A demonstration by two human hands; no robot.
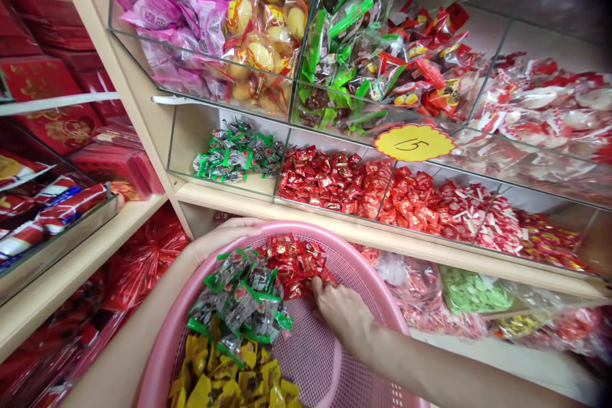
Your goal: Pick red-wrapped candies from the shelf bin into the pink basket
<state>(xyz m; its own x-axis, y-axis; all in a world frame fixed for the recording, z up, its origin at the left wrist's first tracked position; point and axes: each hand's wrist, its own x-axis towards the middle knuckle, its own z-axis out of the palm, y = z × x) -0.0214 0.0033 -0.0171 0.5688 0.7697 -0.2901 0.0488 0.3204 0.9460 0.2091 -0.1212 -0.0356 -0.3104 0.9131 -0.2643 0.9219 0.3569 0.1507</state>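
- The pink basket (396, 306) is near, in the middle, under the shelf (239, 204).
- Three kinds of sweets are in it: yellow sweets (229, 379) near, green and clear sweets (248, 303) left, red sweets (289, 255) far. I cannot tell if that is all.
- The left hand (229, 233) holds the far left rim, its fingers close together.
- The right hand (347, 315) is inside, fingers bent, tips at the red sweets. I cannot tell if they pinch one.
- More small red sweets (325, 182) sit far off, in a shelf box.
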